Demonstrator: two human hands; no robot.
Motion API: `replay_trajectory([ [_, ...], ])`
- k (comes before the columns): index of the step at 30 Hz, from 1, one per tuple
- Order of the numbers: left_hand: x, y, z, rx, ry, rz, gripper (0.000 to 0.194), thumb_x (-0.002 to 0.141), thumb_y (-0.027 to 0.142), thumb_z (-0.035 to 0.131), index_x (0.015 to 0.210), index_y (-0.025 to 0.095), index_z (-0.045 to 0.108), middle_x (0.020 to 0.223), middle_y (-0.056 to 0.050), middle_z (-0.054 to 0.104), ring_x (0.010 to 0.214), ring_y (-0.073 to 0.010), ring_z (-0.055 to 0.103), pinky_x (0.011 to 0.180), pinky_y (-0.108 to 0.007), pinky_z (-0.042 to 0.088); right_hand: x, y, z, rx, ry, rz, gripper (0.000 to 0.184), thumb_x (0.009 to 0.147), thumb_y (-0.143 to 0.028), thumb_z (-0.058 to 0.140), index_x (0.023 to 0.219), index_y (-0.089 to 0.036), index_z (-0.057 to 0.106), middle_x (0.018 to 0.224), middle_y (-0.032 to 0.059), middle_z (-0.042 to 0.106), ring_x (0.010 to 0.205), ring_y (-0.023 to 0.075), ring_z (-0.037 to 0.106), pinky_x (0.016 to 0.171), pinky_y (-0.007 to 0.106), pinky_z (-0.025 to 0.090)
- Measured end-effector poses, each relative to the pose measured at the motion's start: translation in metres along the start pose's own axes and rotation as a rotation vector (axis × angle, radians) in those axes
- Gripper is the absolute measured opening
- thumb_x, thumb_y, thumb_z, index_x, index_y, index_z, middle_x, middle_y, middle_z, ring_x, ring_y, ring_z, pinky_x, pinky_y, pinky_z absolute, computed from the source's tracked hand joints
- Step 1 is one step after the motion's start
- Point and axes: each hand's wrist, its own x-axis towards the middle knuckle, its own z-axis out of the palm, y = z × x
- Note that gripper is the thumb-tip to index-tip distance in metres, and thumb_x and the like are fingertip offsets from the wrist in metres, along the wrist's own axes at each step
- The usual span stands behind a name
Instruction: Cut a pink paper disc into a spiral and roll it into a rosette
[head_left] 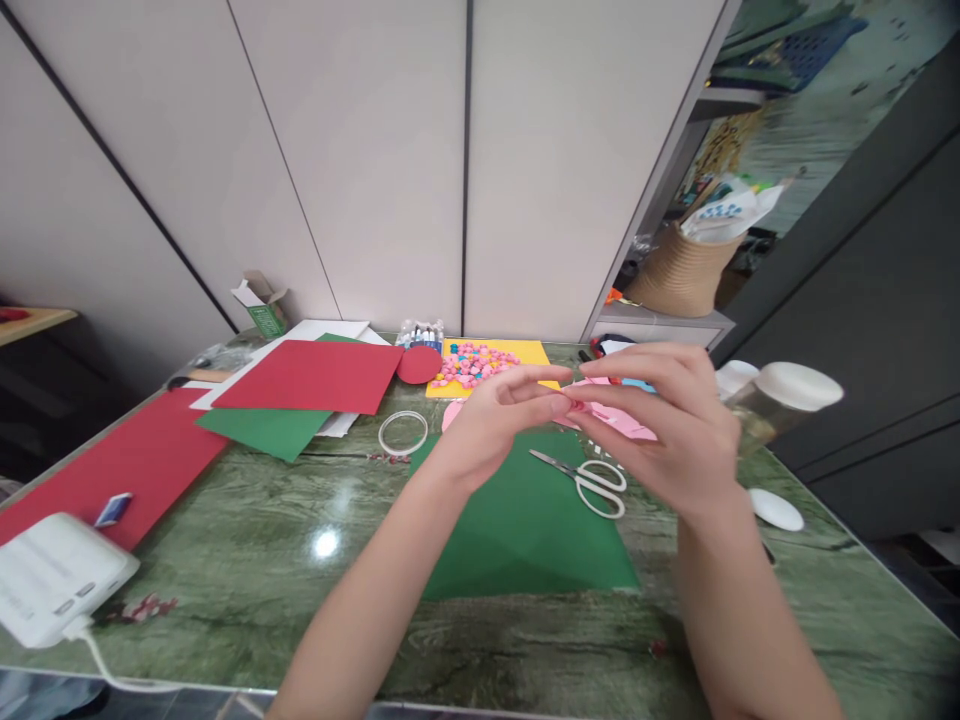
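Observation:
My left hand (501,418) and my right hand (671,435) meet fingertip to fingertip above a green sheet of paper (525,530). Between their pinched fingers is a small pinkish-red piece (577,405), too small and covered to name. A pair of white-handled scissors (592,485) lies below the hands on the green sheet's right side, blades pointing left. Pink paper (622,422) shows behind my right fingers. Past my left hand, many pink beads (476,365) with a few blue and yellow ones lie on a yellow sheet (532,352).
A roll of tape (403,433) lies left of my hands. Red sheets (307,375) and a red disc (418,364) are farther back. A white charger (64,575) with a cable sits front left. A clear jar (772,400) with a white lid stands right, beside a loose white lid (777,509).

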Motion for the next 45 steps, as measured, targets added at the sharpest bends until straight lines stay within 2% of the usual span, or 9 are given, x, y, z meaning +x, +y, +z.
replay_trajectory([
  [5,0.000,0.003,-0.004,0.009,-0.048,-0.021,0.030,0.069,0.018,0.075,0.097,0.019,0.067,0.078,-0.001,0.070,0.076,-0.0131,0.065,0.081,-0.031,0.047,0.000,0.000,-0.004,0.056,-0.037,0.003,0.026,0.075,-0.016,0.074,0.099,-0.023,0.066,0.099,0.0070,0.069,0.093,0.0250,0.058,0.081,0.043,0.048],
  [10,-0.004,0.012,-0.016,0.177,-0.199,-0.125,0.039,0.068,0.017,0.075,0.104,0.021,0.061,0.074,0.001,0.068,0.071,-0.0123,0.064,0.075,-0.030,0.047,0.001,-0.002,-0.008,0.239,-0.209,0.054,0.022,0.076,-0.018,0.073,0.097,-0.021,0.068,0.101,0.0067,0.067,0.098,0.0230,0.056,0.083,0.039,0.048],
  [17,-0.010,0.022,-0.021,0.501,-0.307,-0.101,0.036,0.069,0.020,0.075,0.102,0.020,0.059,0.080,-0.001,0.065,0.083,-0.0147,0.061,0.075,-0.029,0.045,0.003,-0.006,-0.008,0.367,-0.372,0.045,0.010,0.080,-0.019,0.069,0.090,-0.021,0.069,0.104,0.0053,0.067,0.101,0.0219,0.053,0.086,0.039,0.047],
  [24,-0.006,0.013,-0.012,0.329,-0.086,-0.063,0.032,0.072,0.022,0.073,0.101,0.020,0.061,0.082,-0.001,0.067,0.082,-0.0139,0.063,0.077,-0.029,0.045,-0.001,0.000,-0.003,0.154,-0.212,0.029,0.019,0.078,-0.018,0.072,0.096,-0.020,0.066,0.101,0.0075,0.069,0.095,0.0234,0.058,0.082,0.041,0.048],
  [28,0.000,0.002,-0.006,0.111,-0.039,-0.030,0.030,0.069,0.018,0.075,0.097,0.019,0.064,0.082,-0.001,0.069,0.081,-0.0135,0.064,0.078,-0.029,0.045,-0.002,0.002,0.001,0.024,-0.090,-0.022,0.023,0.076,-0.016,0.073,0.097,-0.020,0.065,0.100,0.0086,0.070,0.093,0.0254,0.058,0.079,0.043,0.048],
  [32,0.002,-0.001,-0.005,0.016,-0.017,-0.020,0.029,0.066,0.016,0.077,0.092,0.018,0.064,0.080,0.000,0.069,0.079,-0.0134,0.064,0.080,-0.030,0.045,-0.002,0.002,0.003,-0.021,-0.048,-0.025,0.023,0.075,-0.017,0.074,0.096,-0.021,0.065,0.097,0.0077,0.071,0.090,0.0253,0.059,0.078,0.043,0.048],
  [36,0.000,0.004,-0.010,0.090,-0.041,-0.056,0.030,0.066,0.014,0.076,0.093,0.017,0.061,0.077,0.000,0.070,0.077,-0.0133,0.066,0.078,-0.030,0.046,-0.002,0.002,-0.002,0.093,-0.130,0.024,0.019,0.077,-0.019,0.072,0.095,-0.022,0.066,0.098,0.0062,0.070,0.094,0.0239,0.058,0.081,0.041,0.048],
  [41,-0.003,0.013,-0.017,0.267,-0.171,-0.112,0.033,0.067,0.018,0.076,0.096,0.019,0.059,0.075,0.001,0.068,0.074,-0.0118,0.064,0.075,-0.028,0.047,0.000,0.001,-0.009,0.273,-0.292,0.064,0.018,0.081,-0.018,0.069,0.098,-0.024,0.067,0.101,0.0044,0.069,0.098,0.0215,0.056,0.083,0.038,0.048],
  [45,-0.008,0.020,-0.017,0.482,-0.229,-0.095,0.033,0.068,0.020,0.074,0.097,0.019,0.058,0.079,-0.001,0.065,0.083,-0.0147,0.062,0.075,-0.028,0.046,0.002,0.000,-0.009,0.360,-0.410,0.061,0.012,0.083,-0.020,0.066,0.094,-0.024,0.068,0.102,0.0036,0.068,0.101,0.0212,0.054,0.085,0.038,0.048],
])
